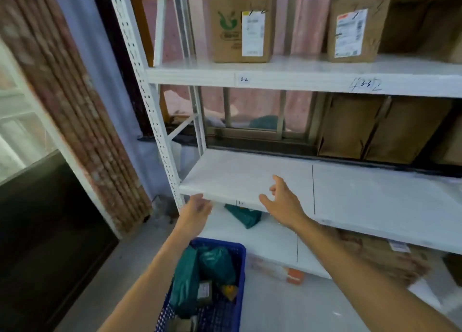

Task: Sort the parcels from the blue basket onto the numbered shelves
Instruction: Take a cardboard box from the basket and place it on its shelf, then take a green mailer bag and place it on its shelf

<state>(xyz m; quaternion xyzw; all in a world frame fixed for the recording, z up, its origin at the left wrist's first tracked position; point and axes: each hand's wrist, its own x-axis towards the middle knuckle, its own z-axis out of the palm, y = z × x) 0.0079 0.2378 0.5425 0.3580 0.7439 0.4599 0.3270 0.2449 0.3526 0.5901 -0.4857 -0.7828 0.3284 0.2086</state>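
The blue basket [238, 261] stands on the floor below my arms, holding green plastic mailers [215, 263] and small boxes. Both hands are stretched toward the white metal shelving. My left hand [197, 206] is open at the front left corner of the middle shelf [245, 176] and holds nothing. My right hand [282, 199] hovers open over that shelf's front edge, fingers spread, empty. One green mailer [243, 215] lies on the shelf below. Cardboard boxes [241, 24] with labels stand on the upper shelf, whose edge is marked 3-2 and 3-3.
Brown cardboard boxes [382, 129] sit at the back right of the middle shelf. A black line divides that shelf into sections. The shelf's perforated upright [155, 121] is at left, with a brick pillar [82, 111] and a dark panel further left. More parcels lie low right.
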